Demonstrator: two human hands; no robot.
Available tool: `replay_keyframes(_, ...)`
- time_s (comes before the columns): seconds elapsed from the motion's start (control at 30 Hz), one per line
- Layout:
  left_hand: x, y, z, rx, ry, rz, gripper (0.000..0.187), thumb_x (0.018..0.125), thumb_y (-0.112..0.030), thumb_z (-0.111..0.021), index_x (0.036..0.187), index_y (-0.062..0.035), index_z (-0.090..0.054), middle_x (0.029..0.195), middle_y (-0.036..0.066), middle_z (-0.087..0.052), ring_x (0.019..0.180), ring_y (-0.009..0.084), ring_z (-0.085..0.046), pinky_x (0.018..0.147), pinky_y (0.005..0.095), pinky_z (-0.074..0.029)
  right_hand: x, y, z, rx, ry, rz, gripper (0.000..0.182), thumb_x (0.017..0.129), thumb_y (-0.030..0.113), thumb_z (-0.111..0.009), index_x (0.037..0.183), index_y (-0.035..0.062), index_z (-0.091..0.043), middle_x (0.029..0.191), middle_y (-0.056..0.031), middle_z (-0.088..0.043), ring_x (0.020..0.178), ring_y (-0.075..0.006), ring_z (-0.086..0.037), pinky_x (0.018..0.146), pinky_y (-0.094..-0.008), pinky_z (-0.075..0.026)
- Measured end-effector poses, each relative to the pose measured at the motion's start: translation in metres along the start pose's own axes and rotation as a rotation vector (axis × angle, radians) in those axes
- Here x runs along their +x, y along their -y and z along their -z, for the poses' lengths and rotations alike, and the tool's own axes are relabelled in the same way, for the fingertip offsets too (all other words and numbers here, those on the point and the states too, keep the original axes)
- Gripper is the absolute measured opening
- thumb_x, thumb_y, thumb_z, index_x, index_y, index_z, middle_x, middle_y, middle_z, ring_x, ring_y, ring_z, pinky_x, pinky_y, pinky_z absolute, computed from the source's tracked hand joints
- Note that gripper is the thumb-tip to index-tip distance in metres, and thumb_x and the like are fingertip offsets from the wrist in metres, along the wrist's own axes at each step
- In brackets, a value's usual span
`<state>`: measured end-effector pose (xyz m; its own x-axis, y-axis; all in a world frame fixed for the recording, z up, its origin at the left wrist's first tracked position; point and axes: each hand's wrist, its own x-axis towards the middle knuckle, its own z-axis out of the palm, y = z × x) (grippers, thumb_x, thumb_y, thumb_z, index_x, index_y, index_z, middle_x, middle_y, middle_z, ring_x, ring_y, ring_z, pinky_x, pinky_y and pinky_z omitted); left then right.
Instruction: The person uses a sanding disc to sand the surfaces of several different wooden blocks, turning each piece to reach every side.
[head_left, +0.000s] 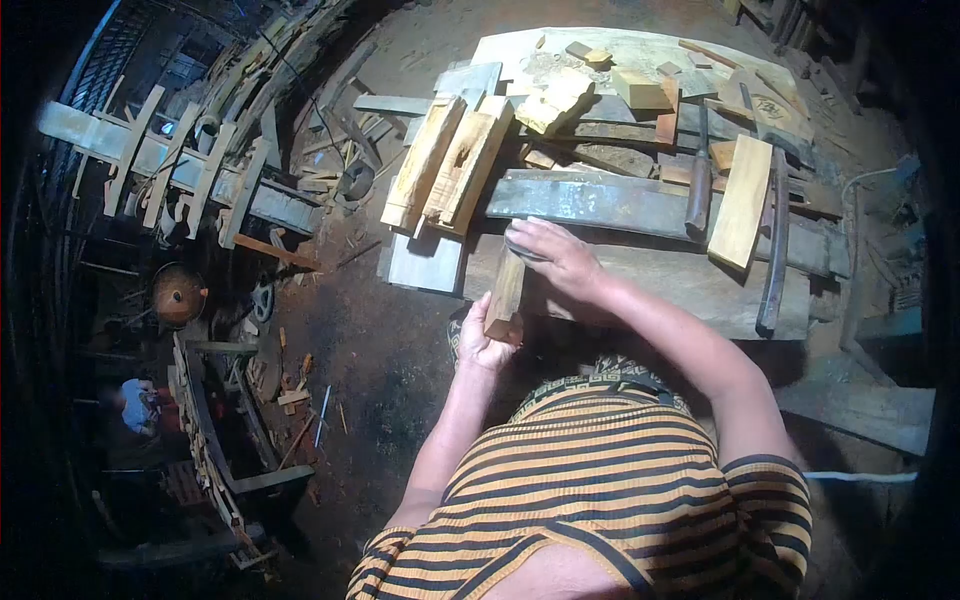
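Observation:
A short squared wooden block (507,290) points away from my body, in front of the bench edge. My left hand (483,342) is closed around its near end from the left and below. Over the far end lies my right hand (558,258), its fingers bent around a small dark pad (519,246) that touches the wood. What the pad is made of cannot be made out. Just beyond my hands, a long grey metal-like bar (590,200) crosses the bench. Two rough pale wood pieces, a left one (425,165) and a notched one (468,165), lie beyond to the left.
The workbench (660,290) carries wood offcuts, a wooden-handled chisel-like tool (699,195), a pale plank (741,200) and a dark curved bar (774,255). At left stand a rack with wooden slats (200,180) and a round rusty pan (180,295). Scraps litter the floor.

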<state>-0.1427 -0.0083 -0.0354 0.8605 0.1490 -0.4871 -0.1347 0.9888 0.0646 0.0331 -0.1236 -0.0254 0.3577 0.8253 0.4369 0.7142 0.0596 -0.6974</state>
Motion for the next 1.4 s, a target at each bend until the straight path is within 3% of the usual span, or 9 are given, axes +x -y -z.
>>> replay_keyframes(0.23, -0.013, 0.010, -0.019, 0.185, -0.093, -0.110, 0.025, 0.092, -0.021, -0.048, 0.106, -0.0011, -0.055, 0.097, 0.016, -0.064, 0.089, 0.0262, -0.064, 0.078, 0.0421, -0.055, -0.038, 0.085, 0.010, 0.099, 0.105, 0.268, 0.044, 0.085, 0.013, -0.057, 0.128, 0.0146, -0.052, 0.136, -0.0127, -0.046, 0.130, -0.0281, -0.038, 0.108, -0.0444, -0.030)
replay_keyframes(0.5, -0.006, 0.002, 0.002, 0.209, -0.093, -0.061, 0.029, 0.090, -0.023, -0.053, 0.112, -0.0035, -0.055, 0.104, 0.013, -0.064, 0.091, 0.0258, -0.064, 0.079, 0.0394, -0.054, -0.028, 0.001, 0.027, 0.052, -0.158, -0.060, 0.045, 0.080, 0.009, -0.059, 0.125, 0.0103, -0.053, 0.129, -0.0144, -0.052, 0.121, -0.0316, -0.046, 0.102, -0.0397, -0.037)
replay_keyframes(0.63, -0.014, 0.013, -0.003, 0.224, -0.177, -0.170, 0.033, 0.086, -0.022, -0.057, 0.114, -0.0035, -0.055, 0.105, 0.013, -0.064, 0.093, 0.0267, -0.063, 0.080, 0.0397, -0.053, -0.044, 0.013, 0.060, -0.243, -0.186, 0.152, 0.047, 0.077, 0.008, -0.061, 0.123, 0.0077, -0.053, 0.128, -0.0150, -0.051, 0.117, -0.0315, -0.049, 0.098, -0.0423, -0.038)
replay_keyframes(0.7, -0.013, 0.002, 0.006, 0.200, -0.055, -0.051, 0.032, 0.085, -0.023, -0.058, 0.110, -0.0034, -0.057, 0.101, 0.012, -0.065, 0.090, 0.0258, -0.064, 0.078, 0.0383, -0.053, -0.062, 0.014, 0.068, -0.360, -0.100, 0.097, 0.051, 0.075, 0.012, -0.063, 0.124, 0.0102, -0.052, 0.132, -0.0137, -0.047, 0.122, -0.0317, -0.044, 0.100, -0.0486, -0.035)
replay_keyframes(0.8, -0.011, 0.002, -0.008, 0.133, 0.071, -0.042, 0.029, 0.088, -0.030, -0.051, 0.102, -0.0060, -0.059, 0.083, 0.012, -0.065, 0.060, 0.0206, -0.062, 0.039, 0.0285, -0.044, -0.091, -0.003, 0.055, -0.378, 0.010, 0.016, 0.054, 0.073, 0.016, -0.066, 0.125, 0.0129, -0.051, 0.135, -0.0133, -0.043, 0.127, -0.0312, -0.038, 0.103, -0.0542, -0.030)
replay_keyframes(0.93, 0.003, 0.006, -0.049, 0.313, -0.029, -0.050, 0.032, 0.089, -0.025, -0.053, 0.113, -0.0038, -0.057, 0.105, 0.012, -0.064, 0.088, 0.0241, -0.064, 0.075, 0.0380, -0.053, -0.100, -0.004, 0.047, -0.453, 0.087, -0.016, 0.053, 0.072, 0.021, -0.067, 0.123, 0.0143, -0.053, 0.132, -0.0145, -0.043, 0.130, -0.0313, -0.033, 0.107, -0.0549, -0.024)
replay_keyframes(1.1, 0.041, 0.040, -0.109, 0.707, -0.039, -0.119, 0.038, 0.091, -0.029, -0.053, 0.123, -0.0095, -0.051, 0.108, 0.010, -0.061, 0.084, 0.0252, -0.063, 0.056, 0.0318, -0.048, -0.100, -0.005, 0.047, -0.489, 0.225, -0.090, 0.046, 0.070, 0.021, -0.065, 0.115, 0.0126, -0.060, 0.134, -0.0144, -0.043, 0.132, -0.0309, -0.031, 0.108, -0.0537, -0.023)
replay_keyframes(1.2, 0.072, 0.055, -0.134, 0.909, 0.012, -0.096, 0.043, 0.091, -0.031, -0.052, 0.130, -0.0152, -0.043, 0.105, 0.005, -0.059, 0.082, 0.0196, -0.061, 0.044, 0.0247, -0.040, -0.102, -0.008, 0.046, -0.402, -0.009, 0.008, 0.033, 0.069, 0.025, -0.064, 0.098, 0.0093, -0.066, 0.125, -0.0146, -0.050, 0.127, -0.0307, -0.037, 0.106, -0.0513, -0.026)
replay_keyframes(1.4, 0.144, 0.090, -0.161, 0.986, -0.095, -0.168, 0.040, 0.091, -0.029, -0.054, 0.128, -0.0177, -0.042, 0.103, 0.003, -0.058, 0.077, 0.0167, -0.058, 0.048, 0.0259, -0.041, -0.100, -0.007, 0.051, -0.388, 0.194, -0.120, 0.051, 0.068, 0.017, -0.064, 0.118, 0.0151, -0.056, 0.125, -0.0114, -0.045, 0.121, -0.0301, -0.039, 0.104, -0.0492, -0.029)
